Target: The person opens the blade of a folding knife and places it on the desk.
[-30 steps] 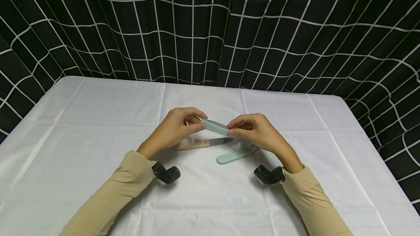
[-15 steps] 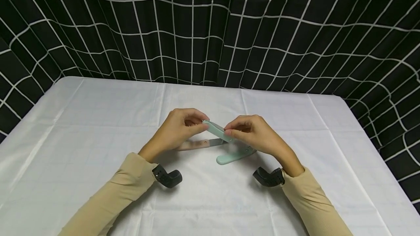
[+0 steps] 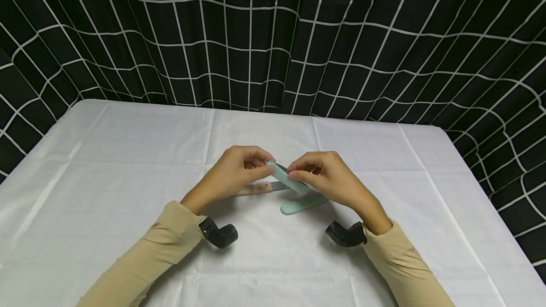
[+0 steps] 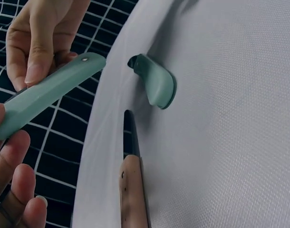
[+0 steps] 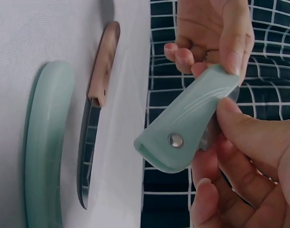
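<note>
Above the table, both hands hold a mint-green folding knife [image 3: 290, 181], its blade [image 5: 234, 95] mostly within the handle. My left hand [image 3: 232, 169] pinches the handle's end away from the pivot rivet. Thumb and fingers of my right hand [image 3: 330, 174] pinch the knife along its blade side, nearer the rivet [image 5: 175, 140]. Below lies a second mint-green knife [image 3: 300, 204]; my right hand hides its far end in the head view. A knife with a pinkish-beige handle [image 3: 257, 188] lies beside it, blade out and partly covered by the held knife.
A white cloth [image 3: 128, 155] with fold creases covers the table. Behind and at the sides hangs a black curtain [image 3: 239, 37] with a white grid. Dark wrist cameras [image 3: 219, 233] jut inward from both beige sleeves.
The held knife has turned so its rivet end tilts down and toward me, and more of that end shows. Both hands have come slightly closer together, still gripping it.
</note>
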A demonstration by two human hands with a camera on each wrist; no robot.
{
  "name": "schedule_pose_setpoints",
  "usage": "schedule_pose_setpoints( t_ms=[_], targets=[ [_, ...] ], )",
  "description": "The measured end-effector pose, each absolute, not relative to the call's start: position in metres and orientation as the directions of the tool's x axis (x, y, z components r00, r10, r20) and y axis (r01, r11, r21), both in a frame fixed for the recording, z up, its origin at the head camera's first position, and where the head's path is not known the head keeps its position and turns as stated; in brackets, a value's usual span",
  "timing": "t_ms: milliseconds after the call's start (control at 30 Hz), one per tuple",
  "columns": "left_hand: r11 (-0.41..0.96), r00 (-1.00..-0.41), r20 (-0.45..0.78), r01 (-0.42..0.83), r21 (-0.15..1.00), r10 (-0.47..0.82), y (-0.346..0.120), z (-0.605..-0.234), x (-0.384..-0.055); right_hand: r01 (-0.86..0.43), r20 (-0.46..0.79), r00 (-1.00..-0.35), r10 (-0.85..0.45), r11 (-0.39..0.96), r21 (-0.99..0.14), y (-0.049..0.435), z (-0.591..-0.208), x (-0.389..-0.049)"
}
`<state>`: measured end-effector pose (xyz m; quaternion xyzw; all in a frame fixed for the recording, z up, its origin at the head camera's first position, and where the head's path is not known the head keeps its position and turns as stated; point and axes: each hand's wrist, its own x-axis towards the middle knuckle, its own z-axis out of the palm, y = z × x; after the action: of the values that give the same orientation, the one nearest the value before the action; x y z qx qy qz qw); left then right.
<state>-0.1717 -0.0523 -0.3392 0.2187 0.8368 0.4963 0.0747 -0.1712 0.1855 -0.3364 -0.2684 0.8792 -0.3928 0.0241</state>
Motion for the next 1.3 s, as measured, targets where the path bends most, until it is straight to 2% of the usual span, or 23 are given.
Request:
schedule_pose_setpoints(
  t_ms=[300,533,933,1300],
  targets=[
    [0.426,-0.892,0.066,0.277,0.861,0.447,-0.0516,-0.3386,-0.1712,-0.506,0.229,-0.844,-0.486,0.577,-0.642,0.1849,-0.3352,-0.1700],
    [0.442,-0.895,0.052,0.268,0.856,0.442,-0.0537,-0.3377,-0.1734,-0.501,0.275,-0.858,-0.434,0.583,-0.640,0.1832,-0.3328,-0.1705],
    [0.431,-0.905,0.083,0.278,0.858,0.418,-0.0566,-0.3396,-0.1737,-0.389,0.146,-0.888,-0.436,0.542,-0.745,0.1826,-0.3352,-0.1689],
    [0.392,-0.889,0.093,0.290,0.873,0.449,-0.0543,-0.3416,-0.1716,-0.459,0.213,-0.864,-0.457,0.538,-0.708,0.1784,-0.3371,-0.1687]
  ],
)
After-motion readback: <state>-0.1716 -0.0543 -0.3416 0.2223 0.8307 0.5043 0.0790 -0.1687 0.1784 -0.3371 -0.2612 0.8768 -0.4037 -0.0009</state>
